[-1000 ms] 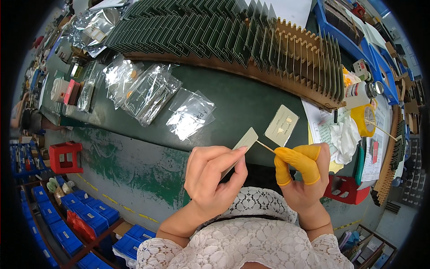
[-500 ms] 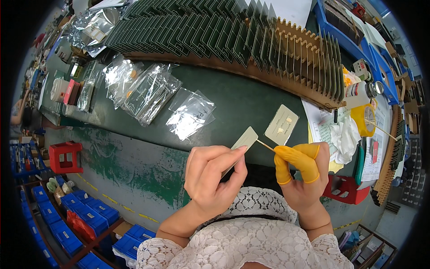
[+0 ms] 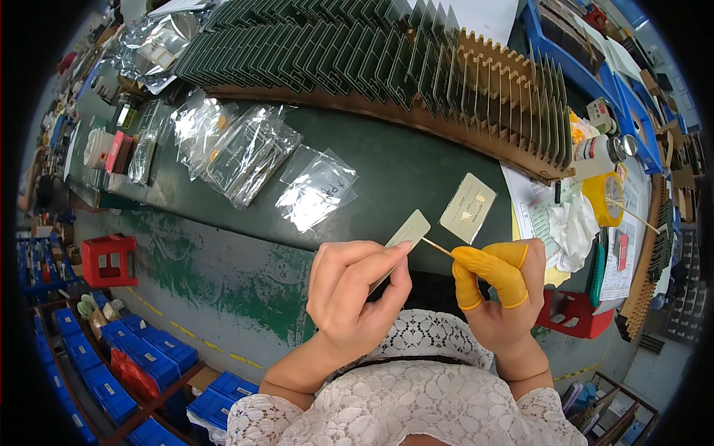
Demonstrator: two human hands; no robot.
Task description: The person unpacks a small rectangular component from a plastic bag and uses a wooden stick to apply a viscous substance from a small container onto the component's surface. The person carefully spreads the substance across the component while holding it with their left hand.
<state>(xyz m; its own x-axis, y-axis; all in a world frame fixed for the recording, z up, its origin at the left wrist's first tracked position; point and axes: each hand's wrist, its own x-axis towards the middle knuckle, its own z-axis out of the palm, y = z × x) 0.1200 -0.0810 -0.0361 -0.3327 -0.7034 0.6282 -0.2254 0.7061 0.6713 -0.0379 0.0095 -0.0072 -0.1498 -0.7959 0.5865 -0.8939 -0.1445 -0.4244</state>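
Observation:
My left hand (image 3: 355, 293) pinches a small flat pale grey-green plate (image 3: 408, 229) between thumb and fingers, tilted above the table's front edge. Yellow finger cots cover the thumb and some fingers of my right hand (image 3: 502, 286), which is closed on a thin wooden stick (image 3: 439, 247). The stick's far tip meets the plate's right edge; whether it presses on it I cannot tell. Just beyond my hands, a similar plate (image 3: 468, 208) with gold-coloured marks lies on the dark green table (image 3: 394, 163).
Brown slotted racks (image 3: 476, 141) of upright green boards span the back. Clear plastic bags (image 3: 249, 152) lie to the left. At the right are a white bottle (image 3: 593, 156), yellow tape roll (image 3: 604, 199), crumpled white cloth (image 3: 573, 234) and papers. A red stool (image 3: 109, 260) stands on the floor.
My right hand has shifted slightly left with the stick, whose tip now sits a little lower along the plate's edge. My left hand and the plate have hardly moved.

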